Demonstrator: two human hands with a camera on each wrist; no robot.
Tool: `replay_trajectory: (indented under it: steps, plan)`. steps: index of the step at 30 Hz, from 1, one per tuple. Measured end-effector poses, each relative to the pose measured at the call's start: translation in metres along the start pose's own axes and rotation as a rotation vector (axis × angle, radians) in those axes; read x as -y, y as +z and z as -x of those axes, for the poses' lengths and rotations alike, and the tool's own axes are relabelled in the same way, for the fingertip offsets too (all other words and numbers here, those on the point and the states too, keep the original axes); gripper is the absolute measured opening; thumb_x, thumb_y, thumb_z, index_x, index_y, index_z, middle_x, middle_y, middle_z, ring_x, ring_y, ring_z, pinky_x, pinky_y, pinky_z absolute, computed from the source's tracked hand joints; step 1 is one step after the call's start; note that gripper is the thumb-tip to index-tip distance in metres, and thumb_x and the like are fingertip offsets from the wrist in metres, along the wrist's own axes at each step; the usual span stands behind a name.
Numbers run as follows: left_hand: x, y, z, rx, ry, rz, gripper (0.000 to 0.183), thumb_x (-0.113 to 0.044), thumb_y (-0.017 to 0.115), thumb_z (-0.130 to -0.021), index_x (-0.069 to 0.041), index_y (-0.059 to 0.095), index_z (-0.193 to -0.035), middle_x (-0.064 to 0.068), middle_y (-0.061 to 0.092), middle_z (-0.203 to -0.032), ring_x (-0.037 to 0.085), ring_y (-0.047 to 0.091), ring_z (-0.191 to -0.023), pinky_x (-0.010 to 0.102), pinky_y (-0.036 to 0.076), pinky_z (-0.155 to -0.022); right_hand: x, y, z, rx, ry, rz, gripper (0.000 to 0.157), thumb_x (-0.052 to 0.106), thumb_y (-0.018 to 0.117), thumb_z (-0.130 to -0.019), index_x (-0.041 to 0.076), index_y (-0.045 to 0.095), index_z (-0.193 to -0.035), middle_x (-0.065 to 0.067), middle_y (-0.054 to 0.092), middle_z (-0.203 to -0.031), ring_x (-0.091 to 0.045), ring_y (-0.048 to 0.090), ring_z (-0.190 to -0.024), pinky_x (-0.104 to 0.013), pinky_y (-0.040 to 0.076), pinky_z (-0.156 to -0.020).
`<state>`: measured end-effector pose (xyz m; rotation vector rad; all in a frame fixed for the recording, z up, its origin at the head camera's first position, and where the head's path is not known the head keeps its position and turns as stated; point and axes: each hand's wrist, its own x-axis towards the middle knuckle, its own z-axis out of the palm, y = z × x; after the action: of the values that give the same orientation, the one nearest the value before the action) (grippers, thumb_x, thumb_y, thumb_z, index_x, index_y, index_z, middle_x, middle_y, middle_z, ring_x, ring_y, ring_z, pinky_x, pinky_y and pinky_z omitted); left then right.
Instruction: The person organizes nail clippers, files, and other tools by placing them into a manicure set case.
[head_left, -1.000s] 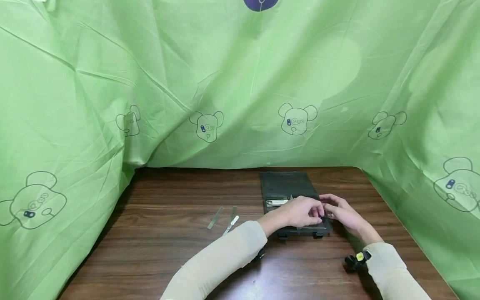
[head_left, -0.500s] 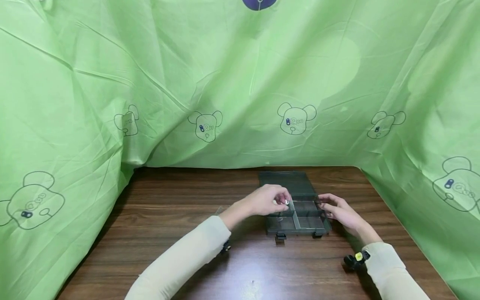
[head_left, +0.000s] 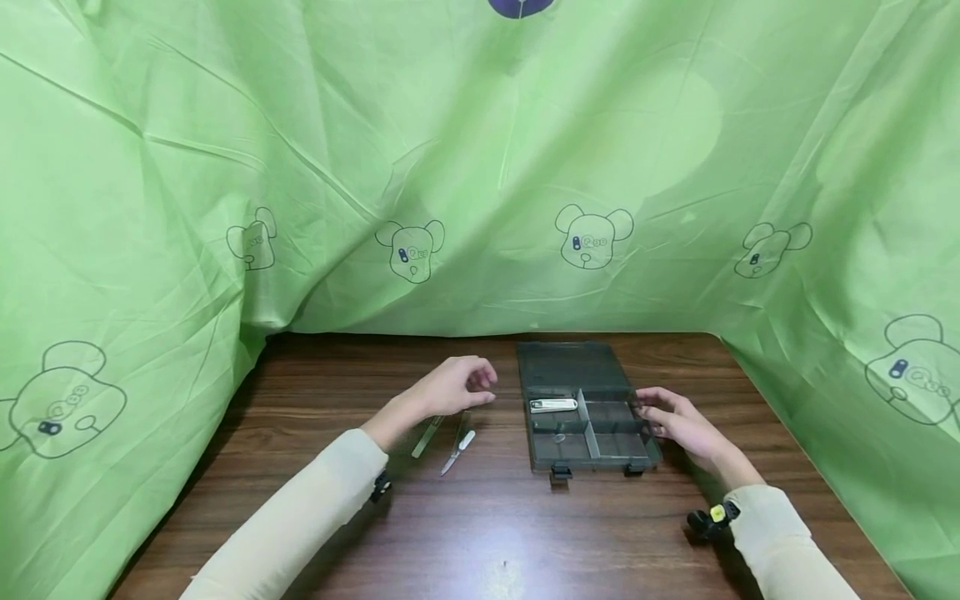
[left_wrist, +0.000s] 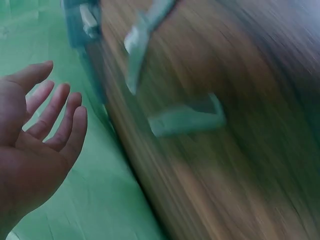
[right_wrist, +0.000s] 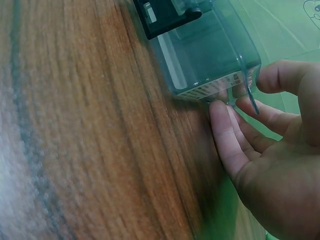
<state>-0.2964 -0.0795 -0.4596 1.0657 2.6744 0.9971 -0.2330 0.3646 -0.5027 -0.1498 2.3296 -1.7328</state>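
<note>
In the head view my left hand [head_left: 457, 385] hovers above the table left of the box, fingers loosely curled and holding nothing; the left wrist view shows the same hand [left_wrist: 45, 125] with bare fingers. Below it lie a flat translucent strip [head_left: 427, 437], a second strip [head_left: 464, 423] and a slim pointed metal tool with a white handle [head_left: 458, 452]. My right hand [head_left: 686, 429] grips the right edge of a dark see-through compartment box [head_left: 592, 425], thumb and fingers at its end wall [right_wrist: 215, 87]. A nail clipper [head_left: 553, 405] sits in the back left compartment.
The box lid [head_left: 573, 367] is flipped back flat behind the box, and two latches [head_left: 560, 474] hang at its front. A small clear ring-like thing [head_left: 559, 437] lies in the front left compartment. Green cloth [head_left: 480, 275] surrounds the brown wooden table [head_left: 585, 542].
My left hand has moved left, from the right compartments past the nail clipper to above the strips. The clipper is uncovered again. My right hand has stayed at the box edge.
</note>
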Motion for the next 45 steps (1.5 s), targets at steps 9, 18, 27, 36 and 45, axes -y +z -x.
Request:
replay_trajectory:
  steps: [9,18,27,36,45]
  plan:
    - [0.032,-0.011,0.028,-0.001,-0.064,-0.058,0.028,-0.015,0.082,-0.094,-0.001,0.071,-0.115,0.004,0.072,-0.100,0.018,0.068,-0.093,0.035,0.058,-0.086,0.002,0.000,0.001,0.005,-0.002,-0.003,0.046,0.007,0.051,-0.110,-0.013,0.039,-0.149,-0.031,0.052,-0.136,-0.014,0.063,-0.098,-0.027,0.057,-0.078]
    - [0.048,-0.024,0.057,0.014,-0.115,-0.086,0.026,-0.018,0.085,-0.090,-0.003,0.072,-0.107,0.005,0.070,-0.094,0.022,0.067,-0.089,0.034,0.055,-0.081,-0.001,0.000,0.000,0.003,0.010,0.006,0.046,0.009,0.053,-0.110,-0.012,0.041,-0.149,-0.030,0.053,-0.135,-0.014,0.061,-0.093,-0.026,0.055,-0.075]
    - [0.045,-0.025,0.077,0.126,-0.217,-0.104,0.027,-0.025,0.085,-0.091,-0.006,0.069,-0.101,-0.002,0.066,-0.086,0.009,0.059,-0.077,0.030,0.052,-0.074,-0.001,0.000,0.000,-0.007,0.011,0.002,0.045,0.008,0.054,-0.109,-0.011,0.043,-0.148,-0.029,0.053,-0.134,-0.012,0.060,-0.090,-0.025,0.054,-0.073]
    - [0.037,-0.020,0.081,0.192,-0.235,-0.184,0.025,-0.012,0.085,-0.084,-0.007,0.066,-0.098,0.004,0.066,-0.091,0.011,0.057,-0.081,0.031,0.051,-0.076,-0.002,-0.001,0.001,-0.001,-0.003,0.014,0.045,0.008,0.051,-0.110,-0.012,0.041,-0.149,-0.033,0.052,-0.134,-0.013,0.060,-0.092,-0.026,0.054,-0.075]
    - [0.035,-0.015,0.080,0.188,-0.242,-0.167,0.022,-0.001,0.080,-0.083,-0.007,0.066,-0.098,0.004,0.065,-0.091,0.012,0.057,-0.081,0.031,0.051,-0.074,-0.001,0.000,0.001,-0.010,0.003,0.014,0.045,0.008,0.050,-0.110,-0.012,0.041,-0.149,-0.032,0.052,-0.136,-0.015,0.063,-0.098,-0.027,0.056,-0.078]
